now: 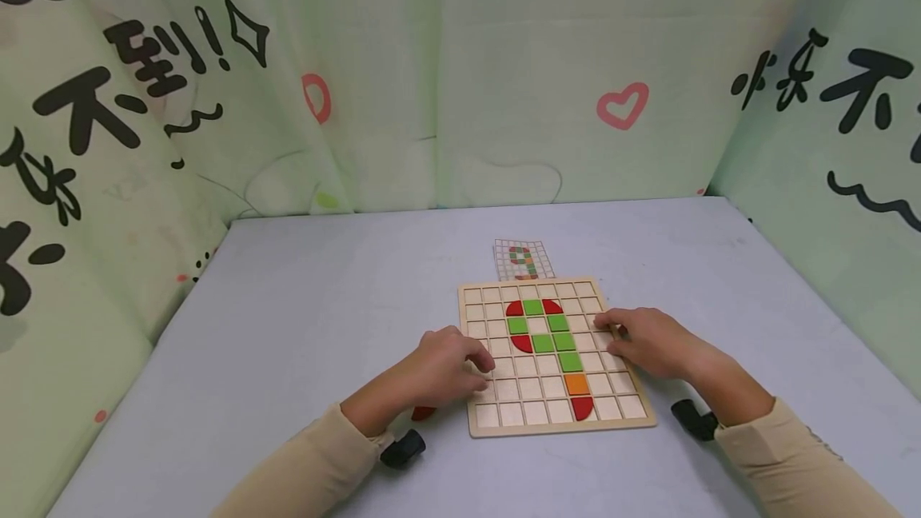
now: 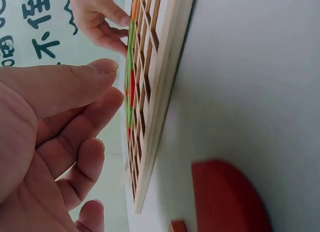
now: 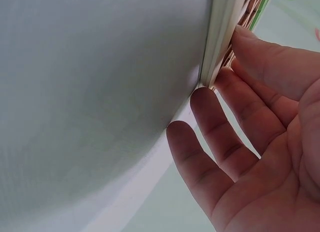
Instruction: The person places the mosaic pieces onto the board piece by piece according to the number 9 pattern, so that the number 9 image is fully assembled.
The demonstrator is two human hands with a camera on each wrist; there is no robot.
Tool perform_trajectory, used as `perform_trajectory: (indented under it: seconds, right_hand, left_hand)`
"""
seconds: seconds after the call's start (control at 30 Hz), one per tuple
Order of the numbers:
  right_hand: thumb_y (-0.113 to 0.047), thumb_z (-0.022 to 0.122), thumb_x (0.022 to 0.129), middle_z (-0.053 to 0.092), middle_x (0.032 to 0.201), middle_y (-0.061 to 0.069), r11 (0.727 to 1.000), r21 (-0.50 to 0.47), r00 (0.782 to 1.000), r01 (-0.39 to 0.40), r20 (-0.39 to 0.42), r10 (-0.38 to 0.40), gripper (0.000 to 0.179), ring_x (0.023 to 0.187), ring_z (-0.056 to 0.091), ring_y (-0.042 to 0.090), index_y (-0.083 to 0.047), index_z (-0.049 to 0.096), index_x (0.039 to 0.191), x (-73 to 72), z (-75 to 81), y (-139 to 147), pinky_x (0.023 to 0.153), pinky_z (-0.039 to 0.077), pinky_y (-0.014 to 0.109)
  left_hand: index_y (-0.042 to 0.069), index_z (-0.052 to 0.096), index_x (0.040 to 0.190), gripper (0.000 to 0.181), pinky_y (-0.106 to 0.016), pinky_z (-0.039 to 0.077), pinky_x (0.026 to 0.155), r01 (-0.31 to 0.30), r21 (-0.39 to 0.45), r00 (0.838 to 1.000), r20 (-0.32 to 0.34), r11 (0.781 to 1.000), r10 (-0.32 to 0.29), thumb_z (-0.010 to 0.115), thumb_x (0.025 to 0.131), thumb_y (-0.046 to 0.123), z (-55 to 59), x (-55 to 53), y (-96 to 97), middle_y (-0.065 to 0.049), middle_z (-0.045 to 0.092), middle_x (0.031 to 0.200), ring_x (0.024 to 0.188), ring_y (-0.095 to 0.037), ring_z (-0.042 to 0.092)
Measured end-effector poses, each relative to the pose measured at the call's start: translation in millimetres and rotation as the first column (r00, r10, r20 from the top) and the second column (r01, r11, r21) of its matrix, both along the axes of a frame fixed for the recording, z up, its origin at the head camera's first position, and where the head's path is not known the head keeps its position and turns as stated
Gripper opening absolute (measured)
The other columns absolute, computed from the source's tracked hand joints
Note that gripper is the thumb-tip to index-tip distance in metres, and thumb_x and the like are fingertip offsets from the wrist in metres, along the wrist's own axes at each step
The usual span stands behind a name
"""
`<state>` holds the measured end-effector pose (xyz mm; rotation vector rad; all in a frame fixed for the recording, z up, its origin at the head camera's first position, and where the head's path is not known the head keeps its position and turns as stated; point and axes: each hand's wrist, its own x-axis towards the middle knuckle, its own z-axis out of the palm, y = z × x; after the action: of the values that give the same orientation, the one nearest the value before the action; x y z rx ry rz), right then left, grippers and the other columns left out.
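A wooden grid board [image 1: 561, 428] lies on the table, with green squares [image 1: 570, 362], an orange square [image 1: 576, 384] and red rounded pieces [image 1: 582, 408] set in its cells. My left hand [image 1: 448, 364] hovers at the board's left edge, fingers loosely bent; between thumb and forefinger there is nothing in the left wrist view. At the right edge, my right hand [image 1: 658, 340] touches the board's rim, its thumb [image 3: 250, 47] by the upper side and its fingers fairly straight. Partly hidden beneath the left hand, a red rounded piece [image 2: 225, 197] lies on the table.
Behind the board lies a printed pattern card [image 1: 544, 256] with a similar coloured figure, its lower end covered. A small orange-red piece [image 2: 178, 226] shows near the red one. Printed curtains [image 1: 518, 102] enclose the white table [image 1: 324, 278] at the back and sides.
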<state>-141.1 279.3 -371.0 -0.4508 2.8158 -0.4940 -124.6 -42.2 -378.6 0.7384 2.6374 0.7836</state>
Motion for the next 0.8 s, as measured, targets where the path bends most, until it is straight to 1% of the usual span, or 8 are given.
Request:
perform_trajectory:
  seconds: [0.23, 0.33, 0.4, 0.57, 0.8]
  right_hand:
    - [-0.012, 0.069, 0.092, 0.064, 0.115, 0.019, 1.000, 0.002, 1.000, 0.008, 0.012, -0.008, 0.041, 0.099, 0.056, 0.034, 0.001, 0.061, 0.130, -0.3, 0.1, -0.6, 0.090, 0.047, 0.054]
    - [-0.012, 0.069, 0.092, 0.064, 0.117, 0.020, 1.000, 0.005, 1.000, 0.010, 0.014, -0.010, 0.041, 0.100, 0.057, 0.034, 0.001, 0.061, 0.131, -0.6, -0.7, -0.5, 0.090, 0.047, 0.055]
    - [-0.012, 0.069, 0.093, 0.064, 0.117, 0.020, 1.000, 0.004, 1.000, 0.011, 0.013, -0.011, 0.041, 0.101, 0.057, 0.034, 0.001, 0.061, 0.131, -0.9, -1.2, -0.3, 0.090, 0.047, 0.054]
    - [-0.013, 0.069, 0.093, 0.064, 0.117, 0.019, 1.000, -0.002, 1.000, 0.017, 0.017, -0.017, 0.042, 0.099, 0.056, 0.033, 0.001, 0.061, 0.131, -0.7, -2.5, -0.3, 0.090, 0.047, 0.054]
    - [-0.013, 0.070, 0.093, 0.064, 0.116, 0.019, 1.000, 0.000, 1.000, 0.018, 0.010, -0.018, 0.042, 0.098, 0.056, 0.033, 0.001, 0.061, 0.131, 0.0, -1.9, -0.3, 0.089, 0.047, 0.054]
  left_hand:
    - [0.018, 0.076, 0.099, 0.014, -0.032, 0.045, 0.080, -0.032, 0.022, 0.999, -0.014, 0.999, 0.033, 0.078, 0.086, 0.014, -3.3, -2.1, -17.8, 0.017, 0.067, 0.087, 0.094, -0.012, 0.050]
    - [0.017, 0.076, 0.100, 0.015, -0.036, 0.044, 0.083, -0.041, 0.036, 0.999, -0.025, 0.999, 0.042, 0.077, 0.086, 0.012, -2.3, -3.2, -24.0, 0.015, 0.068, 0.090, 0.096, -0.013, 0.050]
    - [0.016, 0.075, 0.101, 0.015, -0.039, 0.042, 0.085, -0.040, 0.038, 0.998, -0.046, 0.998, 0.042, 0.077, 0.086, 0.013, -2.5, -4.4, -28.0, 0.013, 0.070, 0.092, 0.095, -0.014, 0.050]
    - [0.016, 0.075, 0.103, 0.019, -0.040, 0.040, 0.086, -0.064, 0.033, 0.996, -0.063, 0.997, 0.066, 0.079, 0.085, 0.018, -4.7, -5.9, -39.1, 0.012, 0.070, 0.095, 0.096, -0.014, 0.050]
    - [0.016, 0.075, 0.105, 0.021, -0.036, 0.042, 0.079, -0.129, 0.022, 0.990, -0.050, 0.991, 0.130, 0.079, 0.084, 0.018, -8.1, -7.8, -52.1, 0.010, 0.065, 0.097, 0.096, -0.016, 0.049]
